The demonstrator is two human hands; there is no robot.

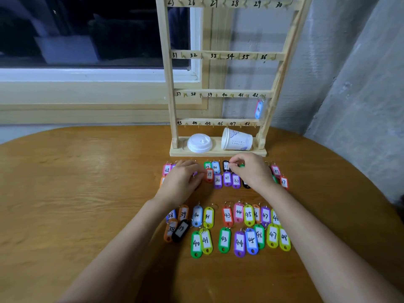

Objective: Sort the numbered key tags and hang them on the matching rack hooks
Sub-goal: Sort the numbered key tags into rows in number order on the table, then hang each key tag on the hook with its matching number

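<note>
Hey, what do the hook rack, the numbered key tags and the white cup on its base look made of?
Rack: pale, unfinished-looking wood with visible grain. Key tags: glossy coloured plastic, probably, with white paper-like inserts and thin metal-looking rings. Cup: white, matte, likely paper, with faint print.

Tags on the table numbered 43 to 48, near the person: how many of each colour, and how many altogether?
Yellow tags: 4
Green tags: 2
Purple tags: 2
Red tag: 1
Pink tag: 1
Orange tag: 1
Blue tag: 1
Total: 12
</note>
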